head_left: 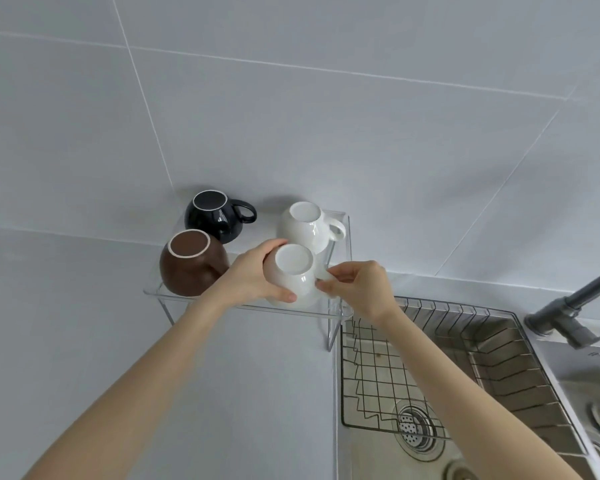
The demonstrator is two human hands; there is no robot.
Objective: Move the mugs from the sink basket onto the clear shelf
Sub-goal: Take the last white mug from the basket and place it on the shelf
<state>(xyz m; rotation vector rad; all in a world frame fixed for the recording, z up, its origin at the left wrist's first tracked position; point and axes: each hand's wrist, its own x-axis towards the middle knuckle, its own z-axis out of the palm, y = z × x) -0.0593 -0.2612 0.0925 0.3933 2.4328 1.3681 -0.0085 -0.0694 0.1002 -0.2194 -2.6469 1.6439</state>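
Observation:
Several mugs stand upside down on the clear shelf [174,296]. A black mug [212,216] is at the back left, a brown mug [191,263] at the front left, and a white mug [307,225] at the back right. A second white mug [293,271] sits bottom up at the front right of the shelf. My left hand [253,275] wraps its left side. My right hand [359,289] pinches its handle side with the fingertips; the handle itself is hidden. The wire sink basket [430,344] to the right holds no mugs.
The shelf stands on thin metal legs on a pale counter [84,323] against a tiled wall. The steel sink [378,459] with a drain lies under the basket. A grey faucet [575,306] rises at the far right.

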